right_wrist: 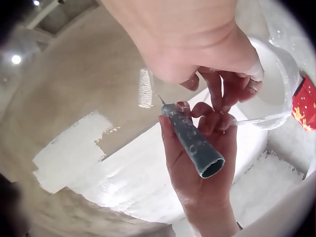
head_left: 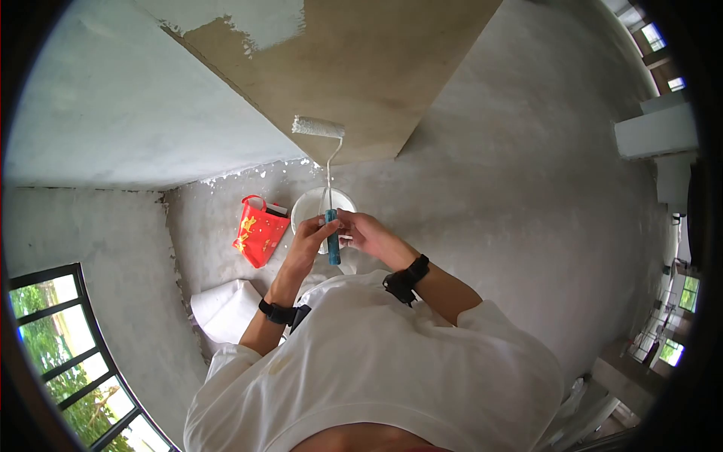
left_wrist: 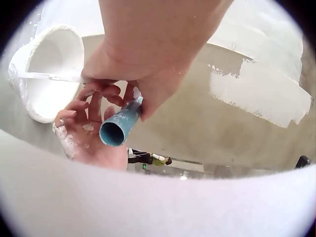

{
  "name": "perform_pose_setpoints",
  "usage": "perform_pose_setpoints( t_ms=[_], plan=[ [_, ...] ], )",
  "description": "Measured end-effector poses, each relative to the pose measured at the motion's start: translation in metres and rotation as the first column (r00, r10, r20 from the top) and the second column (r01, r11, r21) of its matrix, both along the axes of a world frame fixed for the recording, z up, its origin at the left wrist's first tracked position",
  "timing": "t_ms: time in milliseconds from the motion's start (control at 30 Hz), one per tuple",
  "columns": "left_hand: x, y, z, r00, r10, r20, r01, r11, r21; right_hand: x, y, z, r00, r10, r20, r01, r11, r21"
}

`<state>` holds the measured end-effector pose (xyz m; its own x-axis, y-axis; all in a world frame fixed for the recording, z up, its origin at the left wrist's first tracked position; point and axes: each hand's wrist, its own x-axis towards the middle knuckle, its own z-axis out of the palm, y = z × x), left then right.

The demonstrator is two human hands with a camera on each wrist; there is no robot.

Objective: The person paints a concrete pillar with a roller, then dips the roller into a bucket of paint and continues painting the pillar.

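Head: the roller (head_left: 333, 239) points forward above the bucket (head_left: 304, 202); the left hand (head_left: 309, 242) grips it, nearer than the right hand (head_left: 367, 233) just beside. Left wrist: its far end is hidden. Right wrist: overlap obscures whether the right hand pinches anything.

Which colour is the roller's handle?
The handle is blue, speckled with white; the left wrist view shows it best.

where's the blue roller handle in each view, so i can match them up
Head: blue handle, just left of and below centre.
Left wrist: blue handle, left of centre.
Right wrist: blue handle, right of and below centre.
Shared landmark: white bucket.
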<state>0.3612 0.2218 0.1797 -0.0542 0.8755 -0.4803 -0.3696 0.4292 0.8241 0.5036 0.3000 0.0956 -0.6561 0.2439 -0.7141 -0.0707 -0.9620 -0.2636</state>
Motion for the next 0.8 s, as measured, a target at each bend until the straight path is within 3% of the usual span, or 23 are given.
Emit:
perform_pose_setpoints(
  t_ms=[133, 300, 400, 667, 800],
  plan=[
    [-0.003, -0.004, -0.008, 1.0, -0.011, -0.019, 0.011, 1.0, 0.028, -0.005, 0.005, -0.002, 0.996, 0.025, -0.08, -0.033, 0.994, -0.105],
    [-0.018, -0.005, -0.015, 0.992, -0.102, -0.08, 0.103, 0.995, 0.01, -0.026, 0.022, 0.02, 0.991, 0.047, -0.126, -0.053, 0.998, -0.046],
    [-0.02, -0.004, -0.009, 0.989, -0.12, -0.084, 0.117, 0.992, -0.036, -0.031, 0.028, 0.004, 0.988, 0.085, -0.13, -0.087, 0.996, -0.008],
    [-0.02, -0.001, -0.001, 0.989, -0.137, -0.047, 0.138, 0.99, 0.024, -0.019, 0.041, 0.028, 0.989, 0.128, -0.073, -0.115, 0.98, 0.165],
    [-0.028, -0.006, 0.006, 0.992, -0.116, -0.044, 0.116, 0.993, 0.004, -0.016, 0.042, 0.024, 0.997, 0.064, -0.045, -0.056, 0.985, 0.162]
  ],
)
